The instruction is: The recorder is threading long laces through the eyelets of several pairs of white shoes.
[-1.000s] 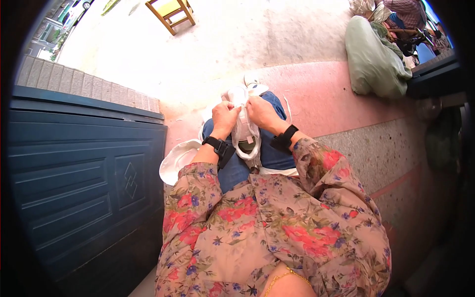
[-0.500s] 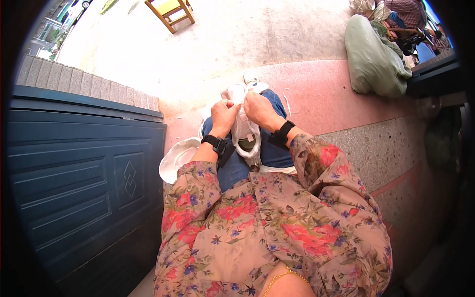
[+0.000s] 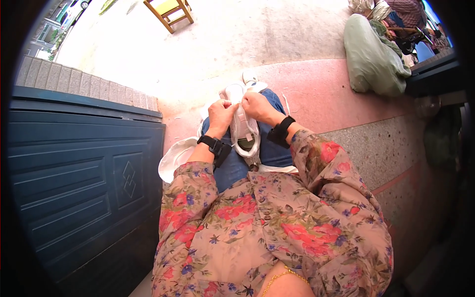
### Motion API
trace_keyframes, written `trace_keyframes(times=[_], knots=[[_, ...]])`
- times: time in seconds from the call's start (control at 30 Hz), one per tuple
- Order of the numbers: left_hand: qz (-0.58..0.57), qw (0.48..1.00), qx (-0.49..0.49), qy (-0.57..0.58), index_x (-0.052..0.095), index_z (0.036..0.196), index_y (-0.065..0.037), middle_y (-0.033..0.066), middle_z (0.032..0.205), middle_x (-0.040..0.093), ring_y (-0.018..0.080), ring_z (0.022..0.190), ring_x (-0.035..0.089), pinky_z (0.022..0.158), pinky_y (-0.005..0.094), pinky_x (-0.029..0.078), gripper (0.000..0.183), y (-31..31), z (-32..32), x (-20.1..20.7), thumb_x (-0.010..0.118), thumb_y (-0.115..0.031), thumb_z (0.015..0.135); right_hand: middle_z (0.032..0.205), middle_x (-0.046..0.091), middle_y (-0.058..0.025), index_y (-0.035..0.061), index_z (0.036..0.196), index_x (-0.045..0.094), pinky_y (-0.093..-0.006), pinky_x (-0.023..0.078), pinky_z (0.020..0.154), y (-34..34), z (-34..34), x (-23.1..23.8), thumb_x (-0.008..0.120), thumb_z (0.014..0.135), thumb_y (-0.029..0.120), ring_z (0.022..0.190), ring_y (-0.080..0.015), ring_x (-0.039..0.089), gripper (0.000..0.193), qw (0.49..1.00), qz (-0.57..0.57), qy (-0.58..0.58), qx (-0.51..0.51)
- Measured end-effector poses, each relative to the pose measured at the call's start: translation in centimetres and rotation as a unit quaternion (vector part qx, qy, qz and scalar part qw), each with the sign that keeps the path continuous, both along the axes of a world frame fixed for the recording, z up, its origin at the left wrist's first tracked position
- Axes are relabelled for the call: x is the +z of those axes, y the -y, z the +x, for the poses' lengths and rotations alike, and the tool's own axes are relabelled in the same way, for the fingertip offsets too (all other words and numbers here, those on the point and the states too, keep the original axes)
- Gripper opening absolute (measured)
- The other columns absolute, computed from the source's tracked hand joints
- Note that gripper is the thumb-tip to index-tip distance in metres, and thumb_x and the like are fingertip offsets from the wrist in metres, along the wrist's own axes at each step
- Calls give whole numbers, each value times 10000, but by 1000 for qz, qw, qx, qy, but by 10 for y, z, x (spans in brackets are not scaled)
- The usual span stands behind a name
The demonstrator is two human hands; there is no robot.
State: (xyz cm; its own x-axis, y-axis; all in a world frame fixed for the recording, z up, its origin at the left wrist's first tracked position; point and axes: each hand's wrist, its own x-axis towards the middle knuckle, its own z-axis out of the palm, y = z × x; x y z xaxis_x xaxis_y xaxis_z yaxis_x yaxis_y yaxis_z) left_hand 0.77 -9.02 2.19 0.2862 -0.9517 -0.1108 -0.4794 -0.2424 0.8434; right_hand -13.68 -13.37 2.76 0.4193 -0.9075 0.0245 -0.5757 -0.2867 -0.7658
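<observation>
A white and pale pink sneaker [image 3: 242,129] stands between my knees, its opening toward me and its toe pointing away. My left hand [image 3: 220,116] is closed in a pinch over the left side of the shoe's upper. Against the right side, my right hand [image 3: 257,106] is closed too, its fingertips close to the left ones. What the fingertips hold is too small to make out. Blue jeans [image 3: 273,146] cover my legs under the shoe. A white cord [image 3: 286,103] hangs by my right knee.
A white bowl-shaped thing [image 3: 174,157] lies by my left leg, near a dark blue panelled door [image 3: 84,173]. Ahead stands a small wooden stool [image 3: 170,14]. A pale green sack [image 3: 371,59] and piled items are at the far right.
My left hand has shifted slightly left, and a narrow gap between the hands is a little wider. Both hands stay closed at the sneaker, which has hardly moved.
</observation>
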Motion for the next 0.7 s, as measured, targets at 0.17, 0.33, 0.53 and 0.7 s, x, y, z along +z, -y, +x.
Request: trace_keyframes(times=[0.17, 0.33, 0.53, 0.7], knots=[[24, 999, -25, 0, 641, 745, 14, 43, 648, 619, 80, 555, 533, 519, 230, 442, 197, 1, 3, 4, 696, -169, 700, 773, 587, -262, -53, 743, 589, -431, 459, 651, 5, -5, 1, 458, 763, 130, 752, -394, 576, 226, 997, 48, 46, 30], [9, 999, -20, 40, 640, 735, 12, 50, 635, 617, 82, 550, 533, 516, 235, 442, 195, 1, 2, 3, 693, -173, 700, 754, 572, -284, -75, 757, 587, -413, 460, 656, -3, -1, 3, 461, 756, 113, 732, -391, 578, 227, 994, -76, -35, 69], [-18, 997, -33, 71, 633, 721, 15, 137, 648, 621, 218, 597, 608, 587, 302, 476, 255, -1, 1, 8, 697, -226, 670, 606, 526, -56, -28, 732, 556, -304, 393, 496, 5, -1, -5, 488, 805, 124, 547, -152, 495, 182, 963, 232, 129, 30], [-11, 998, -51, 26, 634, 766, 19, 48, 659, 615, 94, 589, 553, 541, 233, 448, 196, 0, 14, 1, 692, -159, 708, 611, 574, -143, -46, 757, 603, -333, 455, 539, 2, 1, -7, 498, 761, 89, 557, -207, 561, 171, 958, 218, 185, 31]])
